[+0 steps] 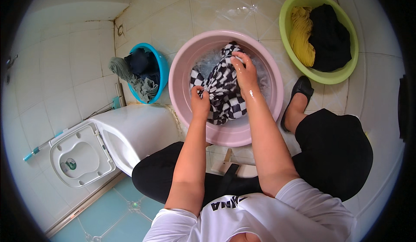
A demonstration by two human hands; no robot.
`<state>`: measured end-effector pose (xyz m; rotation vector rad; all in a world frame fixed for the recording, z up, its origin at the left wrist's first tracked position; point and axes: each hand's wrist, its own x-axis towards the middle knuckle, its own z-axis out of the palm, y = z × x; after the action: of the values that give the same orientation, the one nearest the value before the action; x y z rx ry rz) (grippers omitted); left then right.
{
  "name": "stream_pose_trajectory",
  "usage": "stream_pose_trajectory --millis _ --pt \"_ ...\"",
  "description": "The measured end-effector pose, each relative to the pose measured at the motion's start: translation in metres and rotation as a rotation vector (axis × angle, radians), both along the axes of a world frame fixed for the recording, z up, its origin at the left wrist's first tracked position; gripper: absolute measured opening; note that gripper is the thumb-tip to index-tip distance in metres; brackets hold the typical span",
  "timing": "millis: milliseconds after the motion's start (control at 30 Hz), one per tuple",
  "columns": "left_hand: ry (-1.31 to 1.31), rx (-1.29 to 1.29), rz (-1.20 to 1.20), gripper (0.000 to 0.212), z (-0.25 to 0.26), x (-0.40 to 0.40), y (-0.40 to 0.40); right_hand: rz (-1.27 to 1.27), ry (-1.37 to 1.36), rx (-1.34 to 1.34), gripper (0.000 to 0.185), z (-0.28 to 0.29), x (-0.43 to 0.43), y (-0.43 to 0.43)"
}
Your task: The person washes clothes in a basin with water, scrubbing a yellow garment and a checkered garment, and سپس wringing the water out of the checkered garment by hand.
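Note:
A black and white checkered cloth [224, 76] lies bunched in soapy water inside a pink plastic basin [177, 76] in front of me. My left hand [200, 102] grips a gathered fold at the cloth's left side, thumb and fingers pinched on it. My right hand [246, 73] is at the cloth's upper right, wet, its fingers bent over the edge of the fabric. Whether those fingers close fully on the cloth I cannot tell. Part of the cloth sits under the water.
A green basin [352, 64] at the upper right holds yellow and black clothes. Left of the pink basin, a blue basin [164, 69] holds grey and dark clothes. A white toilet [146, 128] stands at the left, beside a mop handle [42, 149]. The tiled floor [224, 12] looks wet.

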<state>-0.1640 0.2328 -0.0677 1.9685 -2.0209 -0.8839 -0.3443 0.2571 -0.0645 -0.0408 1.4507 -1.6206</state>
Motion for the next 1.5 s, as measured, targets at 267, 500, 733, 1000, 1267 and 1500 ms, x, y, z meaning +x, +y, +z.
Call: stream_pose_trajectory --millis 267,500,733,1000,1267,1500 --pt "-0.443 0.087 -0.446 0.088 -0.017 -0.054 0.019 0.250 0.309 0.219 0.064 -0.060 0.011 0.041" --pt "-0.552 0.512 -0.351 0.064 -0.044 -0.045 -0.004 0.283 0.150 0.318 0.062 -0.065 0.015 0.038" --pt "0.155 -0.010 -0.181 0.050 0.006 -0.055 0.016 0.029 -0.286 0.302 0.081 -0.054 0.021 0.029" --pt "0.330 0.013 -0.424 0.039 0.102 -0.096 0.071 -0.024 -0.820 -0.081 0.057 -0.003 -0.008 0.025" --pt "0.040 -0.222 -0.177 0.026 0.110 -0.102 0.035 0.005 -0.807 -0.177 0.045 0.030 0.013 0.008" --pt "-0.094 -0.212 -0.027 0.038 0.060 -0.052 -0.012 -0.031 -0.546 0.044 0.042 0.045 0.026 0.001"
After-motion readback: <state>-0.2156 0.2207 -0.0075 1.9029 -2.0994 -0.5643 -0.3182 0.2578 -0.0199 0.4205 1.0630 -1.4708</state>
